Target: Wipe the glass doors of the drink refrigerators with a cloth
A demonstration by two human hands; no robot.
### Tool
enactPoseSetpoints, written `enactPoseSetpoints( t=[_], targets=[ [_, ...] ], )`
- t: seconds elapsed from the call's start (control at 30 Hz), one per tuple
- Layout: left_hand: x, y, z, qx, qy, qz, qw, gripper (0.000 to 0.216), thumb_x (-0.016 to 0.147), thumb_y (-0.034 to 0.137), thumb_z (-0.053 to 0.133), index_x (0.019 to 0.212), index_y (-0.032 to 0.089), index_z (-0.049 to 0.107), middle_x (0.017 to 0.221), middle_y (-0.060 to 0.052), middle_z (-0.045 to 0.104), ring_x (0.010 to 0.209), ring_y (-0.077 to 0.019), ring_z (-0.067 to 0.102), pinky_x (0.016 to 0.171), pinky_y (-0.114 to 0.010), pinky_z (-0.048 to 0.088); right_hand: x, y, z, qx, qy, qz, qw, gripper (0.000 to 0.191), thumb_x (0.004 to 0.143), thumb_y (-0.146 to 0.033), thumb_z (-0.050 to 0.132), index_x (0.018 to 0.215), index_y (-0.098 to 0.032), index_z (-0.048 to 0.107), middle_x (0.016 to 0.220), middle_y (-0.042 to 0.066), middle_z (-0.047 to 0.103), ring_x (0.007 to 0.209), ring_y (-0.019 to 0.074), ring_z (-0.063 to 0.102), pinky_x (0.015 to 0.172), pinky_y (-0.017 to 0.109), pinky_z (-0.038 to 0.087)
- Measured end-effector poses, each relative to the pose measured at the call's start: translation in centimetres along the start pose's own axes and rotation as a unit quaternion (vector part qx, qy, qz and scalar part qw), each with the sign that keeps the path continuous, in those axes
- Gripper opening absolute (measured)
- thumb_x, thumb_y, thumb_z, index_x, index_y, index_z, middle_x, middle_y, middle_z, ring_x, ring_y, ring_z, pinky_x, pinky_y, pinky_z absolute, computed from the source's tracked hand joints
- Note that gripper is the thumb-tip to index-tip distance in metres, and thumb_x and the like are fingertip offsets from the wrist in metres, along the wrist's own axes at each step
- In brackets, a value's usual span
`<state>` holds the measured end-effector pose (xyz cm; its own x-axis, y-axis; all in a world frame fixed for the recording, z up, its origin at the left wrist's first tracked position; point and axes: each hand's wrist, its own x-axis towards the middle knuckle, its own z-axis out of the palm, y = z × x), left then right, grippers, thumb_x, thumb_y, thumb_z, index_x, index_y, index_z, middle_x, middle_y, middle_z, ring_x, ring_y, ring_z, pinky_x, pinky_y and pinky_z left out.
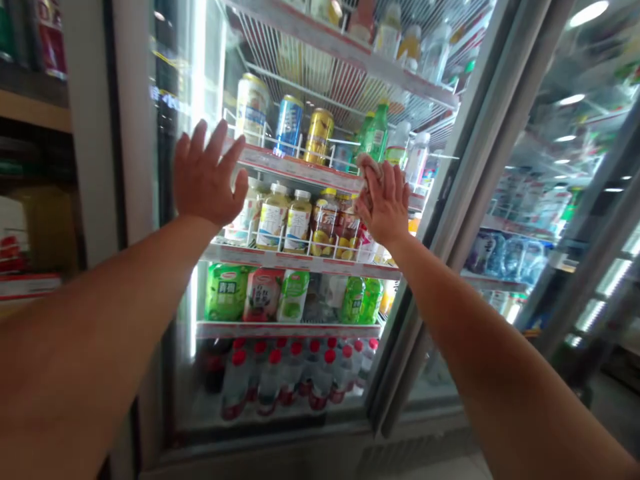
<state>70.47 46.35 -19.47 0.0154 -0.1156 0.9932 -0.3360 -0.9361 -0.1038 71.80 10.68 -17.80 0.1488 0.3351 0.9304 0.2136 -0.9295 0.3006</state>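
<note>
My left hand [207, 177] is raised with its fingers spread, flat against or just off the glass door [175, 280] of a drinks fridge, near its left side. Nothing is in it. My right hand [383, 203] presses a crumpled pale cloth [369, 167] to the same glass, toward the right side. Part of the cloth is hidden under the fingers. Behind the glass, between my hands, stand a blue can [289, 127] and a gold can [319, 136], with jars of yellowish drink [273, 217] on the shelf below.
Green drink bottles [225, 293] stand on a lower shelf, and several red-capped bottles [270, 380] at the bottom. A grey vertical door frame [480, 140] runs along the right. Beyond it is another glass-fronted fridge [520, 233]. Store shelving [35, 110] borders the left.
</note>
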Motion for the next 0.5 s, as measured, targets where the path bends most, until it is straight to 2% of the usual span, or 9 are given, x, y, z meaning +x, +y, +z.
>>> enactPoseSetpoints(
  t=[0.13, 0.27, 0.33, 0.4, 0.5],
  targets=[
    [0.0, -0.1, 0.1, 0.0, -0.005, -0.001, 1.0, 0.06, 0.097, 0.045, 0.037, 0.155, 0.029, 0.033, 0.166, 0.003, 0.021, 0.154, -0.0279, 0.012, 0.125, -0.055, 0.01, -1.5, -2.7, 0.4, -0.018, -0.021, 0.031, 0.999, 0.068, 0.101, -0.05, 0.034, 0.162, -0.028, 0.01, 0.168, 0.003, 0.01, 0.155, 0.0359, 0.003, 0.122, 0.064, 0.017],
    [0.1, 0.0, 0.0, -0.001, -0.004, -0.003, 1.0, 0.06, 0.097, 0.045, 0.037, 0.155, 0.03, 0.032, 0.166, 0.005, 0.019, 0.154, -0.0284, 0.012, 0.124, -0.057, 0.011, -4.8, -4.7, 0.4, -0.008, -0.056, -0.021, 0.998, 0.064, 0.101, -0.05, 0.038, 0.159, -0.028, 0.026, 0.167, 0.004, 0.018, 0.155, 0.0327, 0.004, 0.124, 0.058, 0.016],
    [0.0, 0.0, 0.0, -0.01, -0.005, -0.005, 1.0, 0.06, 0.097, 0.045, 0.036, 0.155, 0.033, 0.03, 0.166, 0.009, 0.017, 0.154, -0.0275, 0.012, 0.124, -0.057, 0.011, -5.4, -4.4, 0.1, 0.002, -0.072, -0.073, 0.995, 0.061, 0.1, -0.05, 0.041, 0.157, -0.03, 0.031, 0.166, 0.004, 0.023, 0.155, 0.031, 0.007, 0.125, 0.056, 0.016],
    [0.0, 0.1, -0.1, -0.02, -0.007, -0.006, 1.0, 0.06, 0.096, 0.045, 0.036, 0.155, 0.035, 0.029, 0.166, 0.011, 0.016, 0.154, -0.027, 0.012, 0.125, -0.057, 0.011, -4.7, -3.3, -0.6, 0.008, -0.09, -0.125, 0.988, 0.06, 0.099, -0.052, 0.043, 0.155, -0.034, 0.033, 0.165, 0.001, 0.026, 0.155, 0.0294, 0.012, 0.125, 0.055, 0.016],
    [-0.1, 0.1, -0.2, -0.023, -0.009, -0.006, 1.0, 0.061, 0.095, 0.044, 0.039, 0.155, 0.035, 0.03, 0.166, 0.01, 0.016, 0.154, -0.0275, 0.012, 0.125, -0.057, 0.01, -1.6, -0.9, -1.6, 0.003, -0.092, -0.129, 0.987, 0.063, 0.098, -0.055, 0.044, 0.156, -0.036, 0.031, 0.166, -0.001, 0.024, 0.154, 0.0298, 0.014, 0.124, 0.058, 0.014]
  ],
)
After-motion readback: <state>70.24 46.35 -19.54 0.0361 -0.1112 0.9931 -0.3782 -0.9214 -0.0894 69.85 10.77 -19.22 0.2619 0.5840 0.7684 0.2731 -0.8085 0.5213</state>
